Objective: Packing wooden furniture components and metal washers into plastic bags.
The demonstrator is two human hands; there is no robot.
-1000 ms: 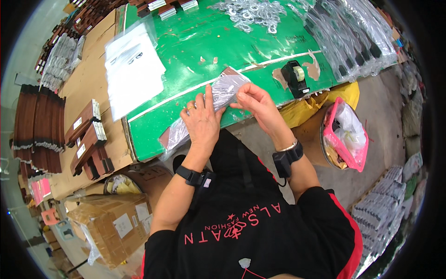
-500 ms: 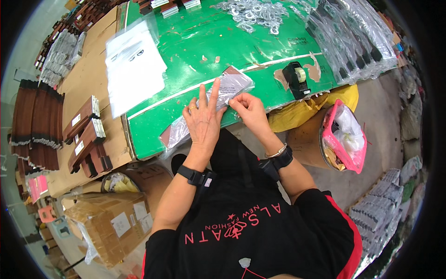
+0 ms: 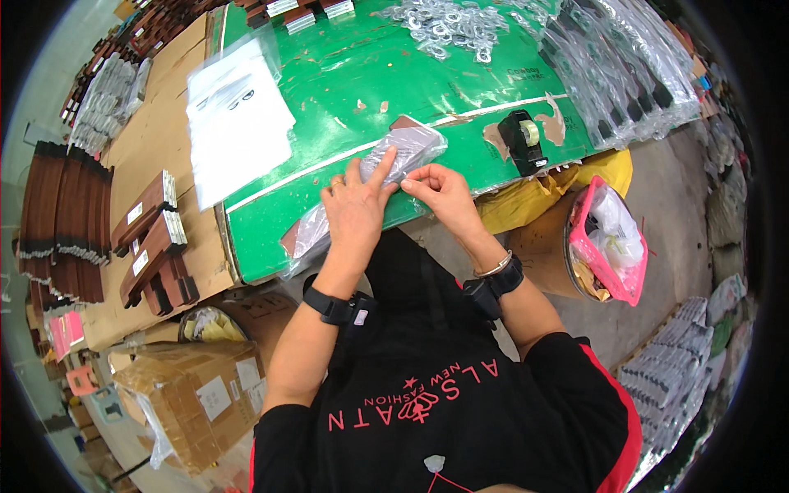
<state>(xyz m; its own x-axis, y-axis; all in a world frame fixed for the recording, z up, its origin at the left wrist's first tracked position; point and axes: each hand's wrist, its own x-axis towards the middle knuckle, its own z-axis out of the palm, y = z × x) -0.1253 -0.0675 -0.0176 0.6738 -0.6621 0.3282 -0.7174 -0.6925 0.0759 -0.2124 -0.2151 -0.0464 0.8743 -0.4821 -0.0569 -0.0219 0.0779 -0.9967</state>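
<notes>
A clear plastic bag (image 3: 419,146) with a long, flat brown piece inside lies slantwise along the near edge of the green table. My left hand (image 3: 355,205) rests on its middle, fingers stretched out and somewhat apart, pressing it down. Beside those fingertips, my right hand (image 3: 444,195) pinches at the bag's near edge with thumb and forefinger. Whatever is between them is too small to make out. To the right of the bag stands a black tape dispenser (image 3: 523,141) with a roll of tape.
White plastic sheets or bags (image 3: 238,131) lie on the left. Brown slats (image 3: 152,214) are stacked on cardboard beyond them. Clear ring-shaped pieces (image 3: 448,25) are heaped at the back, near bagged pieces (image 3: 616,74). A pink-rimmed bin (image 3: 637,283) stands right, below the table edge.
My left hand has slid slightly down and left over the bag, its fingers less extended. My right fingertips have moved a little left along the bag's edge.
</notes>
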